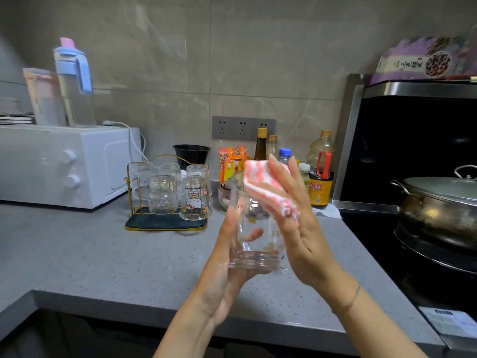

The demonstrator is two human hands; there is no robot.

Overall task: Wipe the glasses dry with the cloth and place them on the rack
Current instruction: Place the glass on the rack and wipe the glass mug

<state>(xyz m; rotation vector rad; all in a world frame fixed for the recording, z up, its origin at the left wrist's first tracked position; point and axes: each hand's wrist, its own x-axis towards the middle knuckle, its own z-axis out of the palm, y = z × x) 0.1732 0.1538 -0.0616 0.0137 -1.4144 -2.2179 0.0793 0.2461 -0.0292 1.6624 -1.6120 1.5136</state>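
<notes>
A clear drinking glass (254, 236) is held above the grey counter, mouth pointing away and its thick base toward me. My left hand (227, 257) grips it from the left, fingers curled round its lower part. My right hand (296, 223) presses a pink-and-white striped cloth (265, 183) against the glass's upper right side, fingers straight over the cloth. The gold wire rack (165, 223) with a dark tray stands behind on the counter, holding several upturned glasses, one with a cartoon print (195, 198).
A white microwave (64, 164) with jugs on top stands at left. Sauce bottles (320, 182), a snack bag and a black bowl (192, 155) line the wall. A lidded steel pot (438, 202) sits on the stove at right.
</notes>
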